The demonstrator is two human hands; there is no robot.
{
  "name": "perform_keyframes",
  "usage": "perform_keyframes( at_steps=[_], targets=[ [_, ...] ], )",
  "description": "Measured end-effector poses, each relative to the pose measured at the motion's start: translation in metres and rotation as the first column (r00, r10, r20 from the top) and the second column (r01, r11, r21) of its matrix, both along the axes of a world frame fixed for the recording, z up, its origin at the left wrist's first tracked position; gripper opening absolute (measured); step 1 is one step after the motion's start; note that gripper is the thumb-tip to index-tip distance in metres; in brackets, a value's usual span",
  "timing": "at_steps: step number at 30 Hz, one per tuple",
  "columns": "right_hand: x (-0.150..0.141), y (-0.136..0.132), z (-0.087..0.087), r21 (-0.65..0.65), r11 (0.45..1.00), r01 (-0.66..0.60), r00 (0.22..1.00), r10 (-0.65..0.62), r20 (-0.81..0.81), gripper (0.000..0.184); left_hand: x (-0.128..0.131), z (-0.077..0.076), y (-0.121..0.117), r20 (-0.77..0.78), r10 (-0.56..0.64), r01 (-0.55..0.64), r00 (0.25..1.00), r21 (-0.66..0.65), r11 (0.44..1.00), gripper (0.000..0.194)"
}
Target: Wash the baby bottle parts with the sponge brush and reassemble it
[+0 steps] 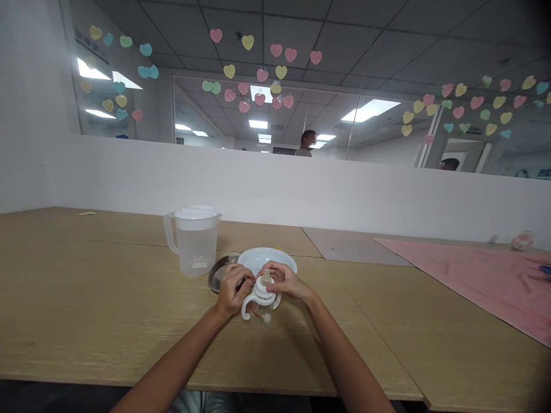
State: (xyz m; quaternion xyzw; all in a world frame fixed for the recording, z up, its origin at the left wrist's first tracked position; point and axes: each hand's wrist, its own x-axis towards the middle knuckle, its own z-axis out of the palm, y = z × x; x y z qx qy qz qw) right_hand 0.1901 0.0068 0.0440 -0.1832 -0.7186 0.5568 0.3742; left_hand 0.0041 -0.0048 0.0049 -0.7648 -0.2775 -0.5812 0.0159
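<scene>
A clear baby bottle (260, 303) with white handles and a nipple top stands on the wooden table (94, 310) in front of me. My left hand (233, 288) is closed around the bottle's collar on its left side. My right hand (285, 280) is closed on the collar from the right, fingers curled near the nipple. Just behind the hands lies a white bowl (267, 259), beside a round metal lid or dish (216, 273).
A translucent plastic jug (192, 240) with a white lid stands behind and left of the bowl. A pink cloth (477, 275) covers the table at the right. A white partition (301, 183) runs behind the table; people show beyond it.
</scene>
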Motion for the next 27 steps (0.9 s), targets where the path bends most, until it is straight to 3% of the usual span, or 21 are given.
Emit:
perform_keyframes(
  at_steps=[4,9,15,20,23,27],
  targets=[
    [-0.001,-0.001,0.002,0.073,0.996,0.060,0.998,-0.062,0.020,0.038,-0.001,-0.002,-0.001,-0.112,-0.051,0.060,0.992,0.075,0.995,0.035],
    [-0.001,0.002,0.000,0.128,0.985,0.113,0.991,-0.121,0.060,0.036,0.002,-0.003,0.004,-0.220,0.020,-0.005,0.975,0.067,0.998,0.038],
    [0.000,0.005,0.000,0.150,0.978,0.148,0.986,-0.157,0.049,0.037,0.006,-0.005,0.005,-0.323,0.095,-0.093,0.942,0.022,0.995,0.057],
    [0.003,0.007,0.001,0.195,0.970,0.144,0.988,-0.154,0.035,0.036,0.009,-0.007,0.003,-0.323,0.104,-0.119,0.941,-0.027,0.993,0.044],
    [0.002,0.011,-0.003,0.129,0.977,0.170,0.985,-0.167,-0.030,0.037,0.011,-0.007,0.002,-0.303,0.091,-0.107,0.949,-0.038,0.993,0.044],
    [-0.002,0.019,-0.011,-0.052,0.953,0.298,0.934,-0.302,-0.192,0.054,0.012,-0.005,0.002,-0.281,0.082,-0.094,0.956,-0.027,0.995,0.041]
  ],
)
